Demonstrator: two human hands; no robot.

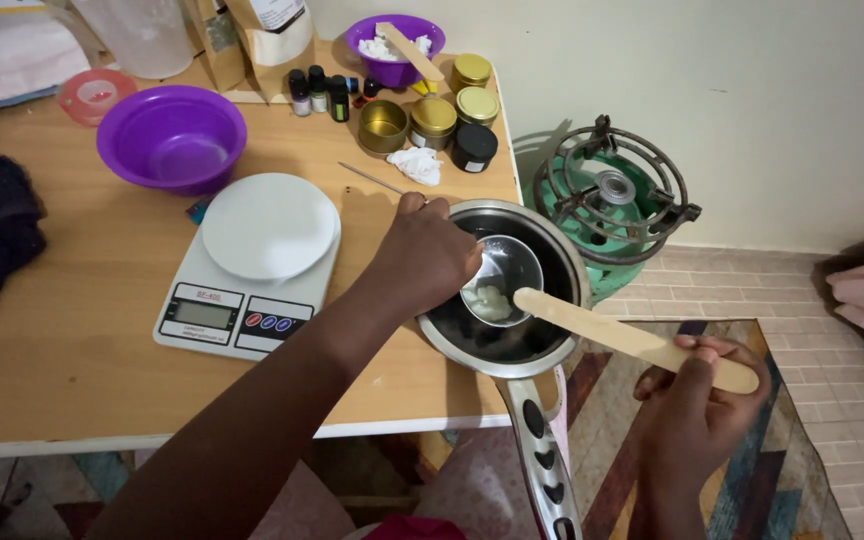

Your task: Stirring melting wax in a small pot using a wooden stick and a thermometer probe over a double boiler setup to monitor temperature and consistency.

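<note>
We see the left hand closed around the rim of a small steel bowl, which sits inside a larger steel saucepan at the right edge of the wooden table. A pale, soft lump lies at the bottom of the small bowl. The right hand has its fingers wrapped around the end of a flat wooden spatula, whose far tip reaches over the small bowl, just above the lump; we cannot tell whether it touches. The saucepan's handle points toward us, off the table. Just left of the pan stands a white kitchen scale, with a purple bowl beyond it. Gold tins cluster behind the pan, and a green gas burner stands on the floor beside the table.
</note>
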